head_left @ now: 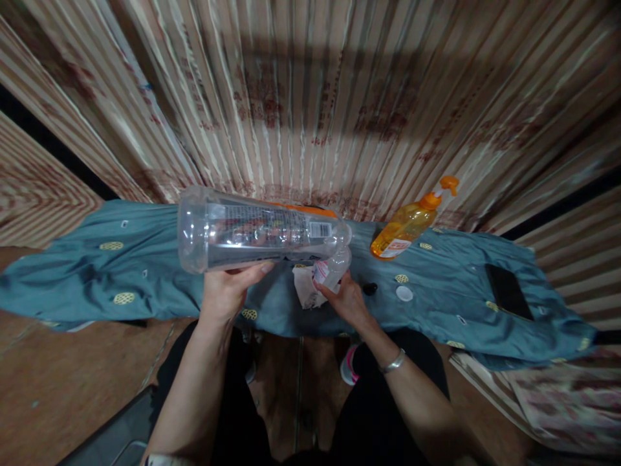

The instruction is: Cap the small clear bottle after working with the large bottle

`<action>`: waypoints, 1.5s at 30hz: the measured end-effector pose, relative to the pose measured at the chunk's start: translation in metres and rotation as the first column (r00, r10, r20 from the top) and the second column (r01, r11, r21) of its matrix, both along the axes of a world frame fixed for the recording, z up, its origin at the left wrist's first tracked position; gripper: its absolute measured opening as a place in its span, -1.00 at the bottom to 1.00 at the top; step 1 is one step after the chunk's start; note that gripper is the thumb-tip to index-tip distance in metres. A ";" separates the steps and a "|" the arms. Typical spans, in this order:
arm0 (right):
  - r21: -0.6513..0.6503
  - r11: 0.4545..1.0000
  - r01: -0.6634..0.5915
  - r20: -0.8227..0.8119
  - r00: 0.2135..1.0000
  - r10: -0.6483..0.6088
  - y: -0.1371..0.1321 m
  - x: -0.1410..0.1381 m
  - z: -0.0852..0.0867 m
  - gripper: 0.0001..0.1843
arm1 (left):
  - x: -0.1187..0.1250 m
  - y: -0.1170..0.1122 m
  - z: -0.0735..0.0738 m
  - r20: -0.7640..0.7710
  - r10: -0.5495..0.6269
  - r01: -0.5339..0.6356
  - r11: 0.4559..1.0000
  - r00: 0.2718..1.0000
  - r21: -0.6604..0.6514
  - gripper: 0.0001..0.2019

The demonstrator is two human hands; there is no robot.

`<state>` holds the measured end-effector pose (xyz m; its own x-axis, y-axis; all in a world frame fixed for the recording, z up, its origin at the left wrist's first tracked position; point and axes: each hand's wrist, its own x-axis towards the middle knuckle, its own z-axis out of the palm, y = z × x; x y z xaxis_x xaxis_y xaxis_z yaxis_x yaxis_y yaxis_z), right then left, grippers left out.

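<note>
A large clear plastic bottle [262,234] with a printed label lies tilted almost sideways, its base to the left and its neck to the right. My left hand [228,291] grips it from below, thumb along its near side. In my right hand [347,299] is a small clear plastic bottle [336,266] with a pinkish label, tilted upward. The necks of the two bottles meet or overlap; whether they touch I cannot tell. Beneath the small bottle a crumpled white cloth or tissue [306,290] rests on the tablecloth.
An orange pump bottle [403,226] of amber liquid stands at the right rear. Near my right hand lie a small black cap [370,288] and a white round lid [404,294]. Further right is a dark phone-like slab [508,291] on the teal tablecloth [160,272]. A striped curtain [301,116] hangs behind.
</note>
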<state>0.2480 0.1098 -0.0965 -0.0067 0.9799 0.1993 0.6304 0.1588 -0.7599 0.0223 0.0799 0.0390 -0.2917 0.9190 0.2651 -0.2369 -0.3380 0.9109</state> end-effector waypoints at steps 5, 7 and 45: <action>0.018 1.000 -0.012 0.014 1.000 0.012 0.001 0.001 -0.001 -0.38 | 0.001 0.001 0.000 0.008 0.019 -0.019 1.000 1.000 -0.011 -0.10; 0.013 1.000 -0.009 0.016 1.000 0.008 0.001 0.001 -0.001 -0.37 | 0.002 0.001 0.001 0.012 0.024 -0.024 1.000 1.000 -0.008 -0.08; 0.012 1.000 -0.017 0.015 1.000 0.017 -0.001 0.001 0.002 -0.38 | 0.002 0.001 0.001 0.014 0.043 -0.042 0.999 0.999 -0.031 -0.13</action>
<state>0.2492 0.1091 -0.0943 -0.0261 0.9771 0.2113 0.6390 0.1789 -0.7481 0.0247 0.0811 0.0401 -0.3342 0.9135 0.2320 -0.2366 -0.3196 0.9175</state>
